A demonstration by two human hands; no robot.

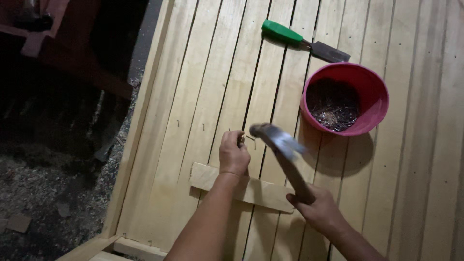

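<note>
Two bare hands work over a floor of pale wooden slats [203, 87]. The left hand [234, 153] is curled up tight, with its fingertips pinched together on a small nail [240, 140] that stands on a slat. The nail is tiny and mostly hidden by the fingers. The wrist of this hand lies across a short flat piece of wood [263, 192] that rests on top of the slats, crossing them. The right hand [319, 209] is closed around the wooden handle of a hammer [282, 152]. The hammer leans up and to the left, and its metal head hangs just to the right of the pinched nail. The head looks blurry. A few other thin nails [178, 123] stick up from the slats to the left of the hands. Farther away and to the right sits a round red bowl [376, 87] with a heap of dark nails inside. Just past the bowl lies a chisel [304, 42] with a green handle and a flat dark blade. Off to the left, past the edge of the slats, the ground [43, 193] is dark and covered in sawdust.
</note>
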